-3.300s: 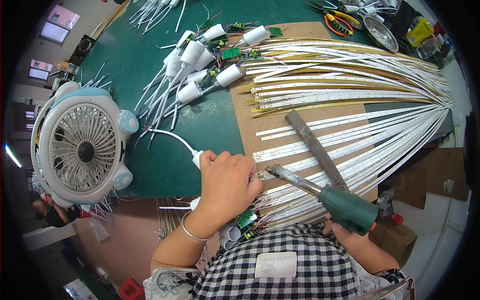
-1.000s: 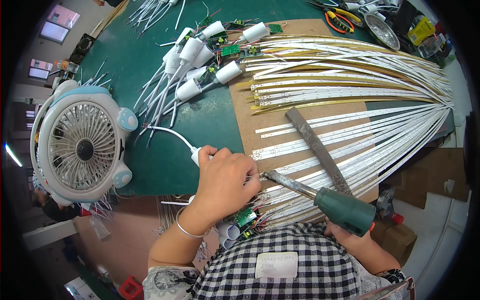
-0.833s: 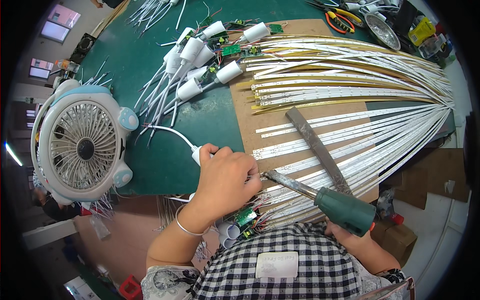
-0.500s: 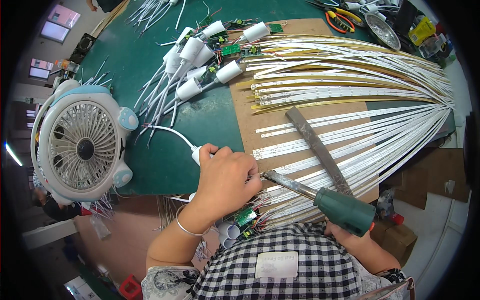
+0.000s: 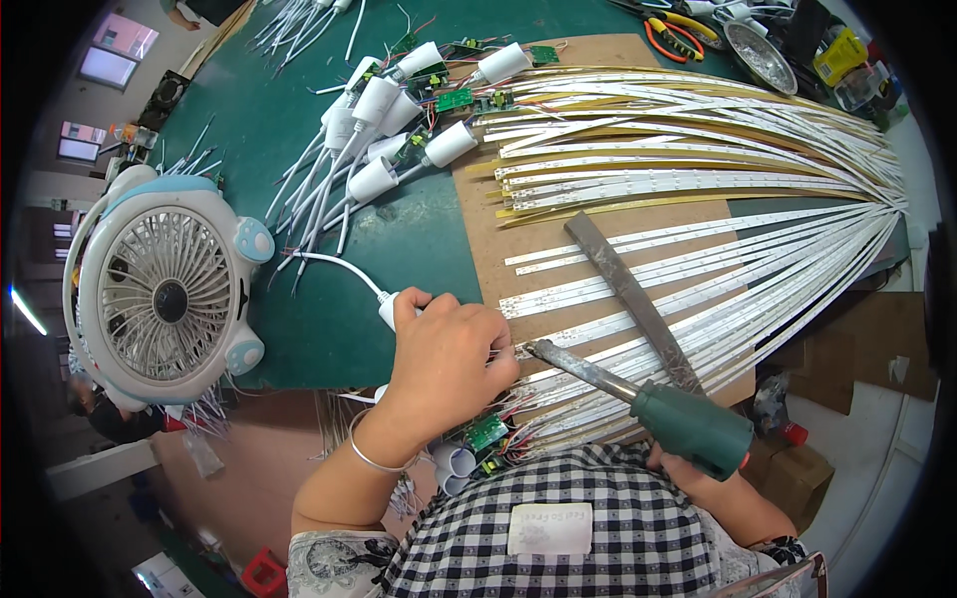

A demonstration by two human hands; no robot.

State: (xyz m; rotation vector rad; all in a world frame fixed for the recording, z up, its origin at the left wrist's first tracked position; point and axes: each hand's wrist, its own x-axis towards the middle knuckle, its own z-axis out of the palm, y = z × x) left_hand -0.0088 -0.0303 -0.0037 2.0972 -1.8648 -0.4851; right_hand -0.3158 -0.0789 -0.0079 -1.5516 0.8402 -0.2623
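Green surface covers the table (image 5: 429, 229), with a brown board (image 5: 528, 237) laid on it. My left grip (image 5: 454, 354) is closed around a white housing (image 5: 388, 311) near the table's close edge, just left of the board. Most of the housing lies under my fingers, and the thin wires at my thumb are hard to make out. My right grip (image 5: 693, 481) is wrapped round the green handle of a soldering iron (image 5: 648, 404), its fingers mostly hidden beneath. The iron's tip sits just beside my left thumb; whether they touch, I can't tell. White LED strips (image 5: 558, 294) fan out to my right, a flat bar (image 5: 633, 299) lying across them, so room is tight on that side. To my left, a stretch of green runs toward the fan (image 5: 171, 302), bounded above by a heap of white housings (image 5: 374, 100). My apron (image 5: 459, 538) hides part of the near strips; its label (image 5: 550, 528) carries faint lettering. Pliers (image 5: 674, 40) lie at the far right, their jaws cut off by the top edge.
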